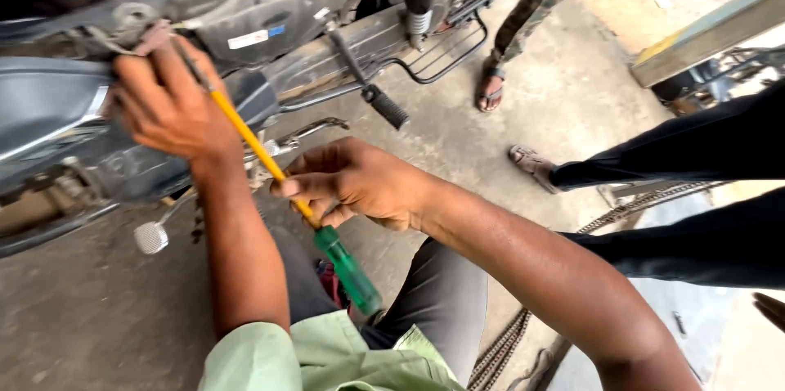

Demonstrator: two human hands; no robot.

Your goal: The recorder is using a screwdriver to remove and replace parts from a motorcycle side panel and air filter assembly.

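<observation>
My left hand [168,101] presses against the dark side of a motorcycle [270,6], fingers spread near a grey cable and a round fitting. A long screwdriver [286,191] with a yellow shaft and green handle runs from under that hand down toward me. My right hand [352,182] is wrapped around the yellow shaft just above the green handle. The tool's tip is hidden behind my left hand.
A kick lever with a black rubber end [384,106] sticks out of the motorcycle, and a metal foot peg [151,237] hangs lower left. A drive chain [499,354] lies on the concrete floor. Other people's sandalled feet [491,88] and dark-trousered legs [695,162] stand at right.
</observation>
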